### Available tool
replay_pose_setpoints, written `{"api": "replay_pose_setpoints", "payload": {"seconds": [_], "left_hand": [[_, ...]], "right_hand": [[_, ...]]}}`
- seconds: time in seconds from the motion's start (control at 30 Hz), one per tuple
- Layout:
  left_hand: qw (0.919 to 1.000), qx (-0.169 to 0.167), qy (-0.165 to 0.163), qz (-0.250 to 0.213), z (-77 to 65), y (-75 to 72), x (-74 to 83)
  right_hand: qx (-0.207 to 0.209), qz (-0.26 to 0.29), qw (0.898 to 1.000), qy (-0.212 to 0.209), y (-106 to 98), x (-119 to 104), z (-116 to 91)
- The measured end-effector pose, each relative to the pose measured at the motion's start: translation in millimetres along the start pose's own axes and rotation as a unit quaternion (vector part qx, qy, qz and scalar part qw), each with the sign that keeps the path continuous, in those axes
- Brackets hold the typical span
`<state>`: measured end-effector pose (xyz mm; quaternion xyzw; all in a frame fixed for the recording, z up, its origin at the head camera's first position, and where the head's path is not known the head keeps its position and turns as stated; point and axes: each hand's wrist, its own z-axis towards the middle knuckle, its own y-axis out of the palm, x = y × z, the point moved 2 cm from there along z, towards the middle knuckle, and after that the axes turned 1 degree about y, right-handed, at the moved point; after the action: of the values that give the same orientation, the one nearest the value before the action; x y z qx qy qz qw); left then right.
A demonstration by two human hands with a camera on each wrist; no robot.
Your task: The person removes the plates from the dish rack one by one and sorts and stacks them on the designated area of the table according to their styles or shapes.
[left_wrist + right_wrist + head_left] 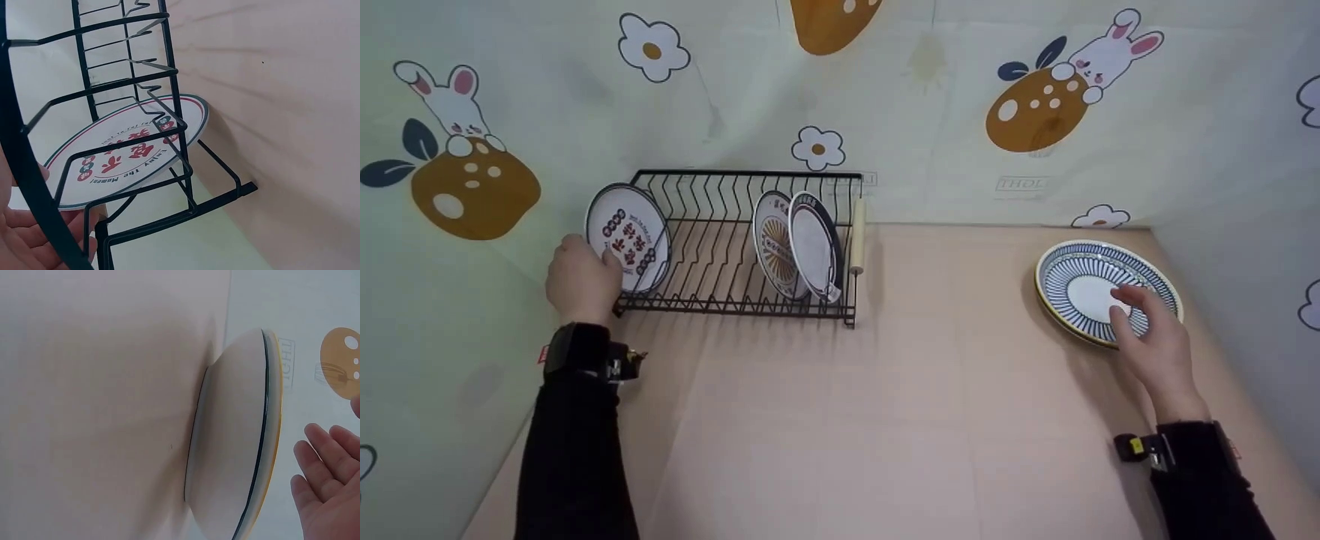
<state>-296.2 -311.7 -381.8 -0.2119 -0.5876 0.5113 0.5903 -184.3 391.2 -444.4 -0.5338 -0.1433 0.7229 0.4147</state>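
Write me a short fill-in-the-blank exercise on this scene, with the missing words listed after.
In the head view, the left hand grips a plate at the ____ end of the rack.
Large characters on that plate are ____.
Farther along the rack stand ____ more plates.
The right hand is nearest a striped plate coloured white and ____.
Missing words: left; red; two; blue.

We've got: white plate (623, 225), red lettering, red and green rim rings. Rack (750, 173) black. Dish (1086, 297) blue-and-white radial stripes, yellow edge. Bench (885, 397) pinkish beige. Backdrop (900, 105) pale, brown-orange fruit, white rabbits.
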Motion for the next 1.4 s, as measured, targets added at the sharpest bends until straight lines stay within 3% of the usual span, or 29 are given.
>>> {"api": "replay_pose_setpoints", "payload": {"seconds": [0.23,0.57,1.4], "left_hand": [[0.9994,-0.032,0.001,0.011,0.4,4.0,-5.0],[0.9984,-0.048,-0.013,0.027,4.0,7.1,-8.7],[0.9986,-0.041,-0.027,0.019,9.4,11.7,-9.9]], "right_hand": [[-0.019,-0.009,1.000,-0.016,5.4,-2.7,-1.1],[-0.044,-0.021,0.997,-0.060,17.1,-12.0,1.9],[-0.051,-0.007,0.991,-0.127,39.9,-41.7,4.9]]}}
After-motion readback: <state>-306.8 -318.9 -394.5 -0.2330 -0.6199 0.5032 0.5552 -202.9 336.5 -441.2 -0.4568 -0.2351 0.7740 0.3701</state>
